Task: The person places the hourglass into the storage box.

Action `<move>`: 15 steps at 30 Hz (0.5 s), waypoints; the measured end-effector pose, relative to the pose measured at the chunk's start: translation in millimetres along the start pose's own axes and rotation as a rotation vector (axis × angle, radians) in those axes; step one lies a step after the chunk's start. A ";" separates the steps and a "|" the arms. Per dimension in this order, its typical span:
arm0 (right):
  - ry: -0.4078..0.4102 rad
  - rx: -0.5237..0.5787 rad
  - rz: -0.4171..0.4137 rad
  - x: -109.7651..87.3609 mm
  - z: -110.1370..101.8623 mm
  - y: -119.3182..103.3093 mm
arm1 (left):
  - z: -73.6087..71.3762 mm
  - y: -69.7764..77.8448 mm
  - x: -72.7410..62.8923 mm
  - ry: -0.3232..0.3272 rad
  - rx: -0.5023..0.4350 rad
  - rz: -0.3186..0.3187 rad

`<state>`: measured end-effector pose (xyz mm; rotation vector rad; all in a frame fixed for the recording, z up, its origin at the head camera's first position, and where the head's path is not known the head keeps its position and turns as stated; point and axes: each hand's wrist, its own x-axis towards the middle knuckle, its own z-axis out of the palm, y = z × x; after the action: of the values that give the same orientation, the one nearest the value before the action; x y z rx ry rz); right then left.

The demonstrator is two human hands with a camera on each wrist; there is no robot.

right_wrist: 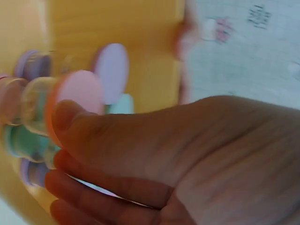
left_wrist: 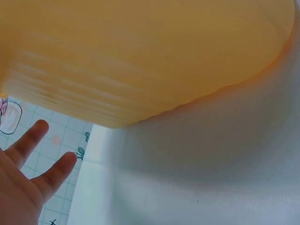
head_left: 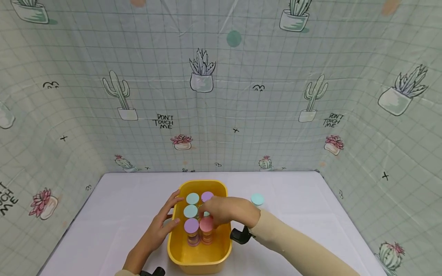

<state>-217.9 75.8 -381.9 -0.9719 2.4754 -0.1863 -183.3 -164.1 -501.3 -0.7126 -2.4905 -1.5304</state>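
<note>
Several sand timers with round coloured end caps stand inside a yellow bin point(head_left: 199, 257). A purple-capped timer point(head_left: 191, 225) and a pink-capped timer point(head_left: 206, 224) form the front row, with teal and purple caps behind. My right hand point(head_left: 221, 210) reaches over the bin's right side, its thumb and fingers around a teal-capped timer point(head_left: 206, 213) mostly hidden by them. In the right wrist view, the thumb overlaps the edge of the pink cap point(right_wrist: 82, 91). At the bin's left rim rests my left hand point(head_left: 160, 226), fingers spread and thumb over the edge.
Another teal-capped timer point(head_left: 257, 199) stands on the white table point(head_left: 293, 230), right of the bin. A grid-patterned cloth point(head_left: 235, 107) with cactus drawings walls off the back and both sides. Dark wrist cameras sit on both wrists.
</note>
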 end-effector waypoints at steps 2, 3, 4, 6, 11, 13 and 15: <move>0.048 0.048 -0.027 -8.0 -5.4 3.4 | 0.5 -0.6 0.2 -0.003 -0.006 0.004; 0.087 0.082 -0.047 -12.7 -8.3 6.5 | 0.8 -0.9 0.5 -0.006 -0.006 0.007; 0.140 0.118 -0.074 -17.4 -10.9 10.4 | 1.0 -1.1 0.8 -0.008 -0.006 0.007; 0.272 0.189 -0.134 -26.8 -14.9 20.4 | 1.1 -1.6 1.6 -0.006 -0.009 0.009; 0.604 0.272 -0.152 -46.0 -8.4 53.4 | 1.0 -1.1 1.5 0.015 -0.022 0.010; 0.678 0.287 -0.072 -52.1 0.9 66.4 | 2.0 -1.0 0.8 0.019 -0.035 0.011; 0.722 0.292 0.021 -57.6 12.7 78.0 | 4.0 -1.3 0.3 0.023 -0.046 0.009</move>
<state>-222.5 172.7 -393.9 -0.8470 2.9558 -1.0163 -183.6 -161.0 -504.2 -0.7084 -2.4395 -1.5886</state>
